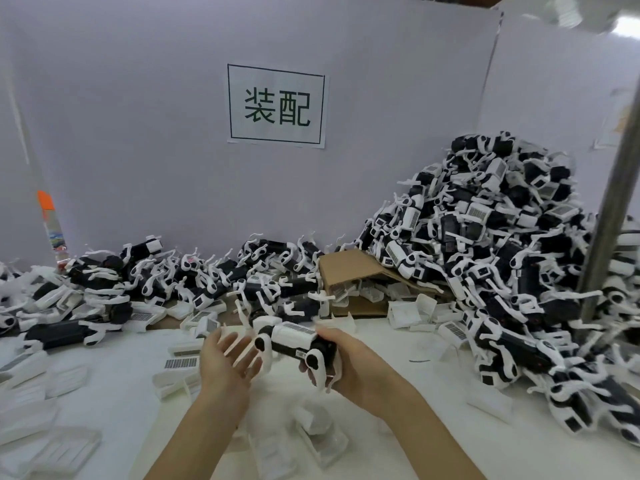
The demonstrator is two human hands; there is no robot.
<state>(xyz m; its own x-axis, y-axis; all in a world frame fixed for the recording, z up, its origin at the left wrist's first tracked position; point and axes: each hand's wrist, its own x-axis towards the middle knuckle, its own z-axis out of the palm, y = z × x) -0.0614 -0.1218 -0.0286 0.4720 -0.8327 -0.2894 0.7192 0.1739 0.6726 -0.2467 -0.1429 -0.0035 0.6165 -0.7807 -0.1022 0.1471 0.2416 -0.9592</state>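
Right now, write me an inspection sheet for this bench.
Surface: white table, largely covered by parts.
Job's things: one black-and-white gadget with a barcode label, held just above the table.
Clutter: tall pile of similar gadgets at the right; low pile along the back left; cardboard box between them; loose white covers at the front.
Grippers: right hand grips the gadget; left hand open, fingers spread, beside it.
Cables: nothing seen.
Surroundings: pale wall panels; paper sign with two printed characters; metal pole at the right.
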